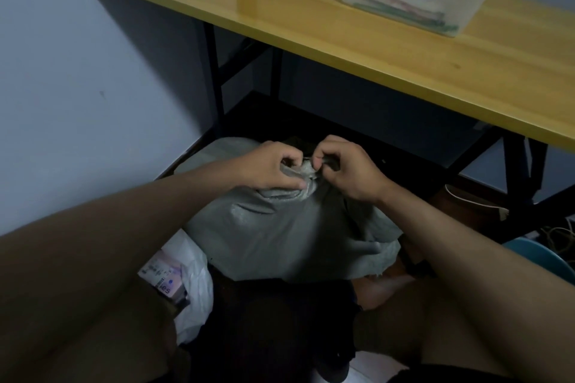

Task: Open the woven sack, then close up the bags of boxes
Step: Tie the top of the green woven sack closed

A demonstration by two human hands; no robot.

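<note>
Head view: left hand [267, 166] and right hand [345, 169] sit close together, both pinching the gathered mouth of the grey woven sack [280, 233], which lies on the floor under the near edge of the wooden table [404, 50]. Tugging hard could tighten whatever ties it, or tear the weave — the fastening itself is hidden between the fingers. Near left, a white bag [193, 277] showing a box [163, 281] is partly covered by the forearm.

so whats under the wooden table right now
Under the wooden table, a grey woven sack sits on the floor, its bunched mouth pinched by the left hand and right hand. The sack's contents are covered.
</note>
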